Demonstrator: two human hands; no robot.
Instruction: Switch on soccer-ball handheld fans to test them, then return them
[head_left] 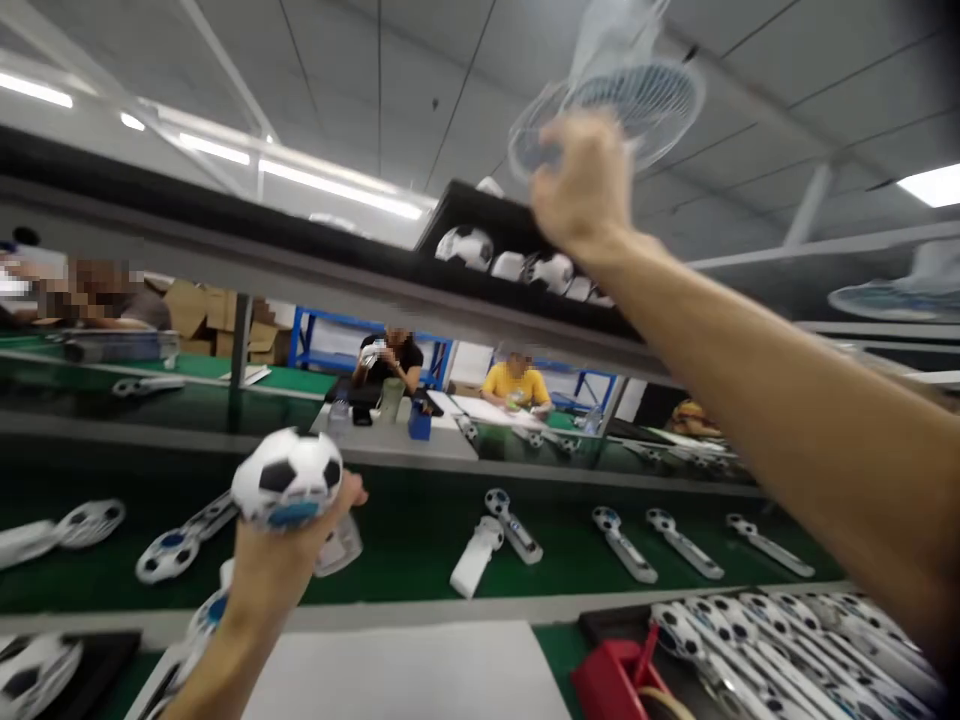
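Observation:
My left hand (pixel 274 560) is closed around a white handheld fan with a black-and-white football-patterned head (pixel 289 475). The ball faces up and shows a blue patch on its near side. My right hand (pixel 585 180) is raised high over the black tray (pixel 517 212) on the upper shelf. Its fingers are bent and somewhat blurred, with a gap between thumb and fingers and nothing visible between them. Several white football-patterned pieces (pixel 465 247) lie in that tray, just below and left of the hand.
More football fans (pixel 626 545) lie spread on the green conveyor belt (pixel 405 550). At lower right, a tray full of fans (pixel 787 650) sits beside a red tape dispenser (pixel 611 680). White paper (pixel 412 670) covers the near bench. Co-workers (pixel 517 385) sit across the line.

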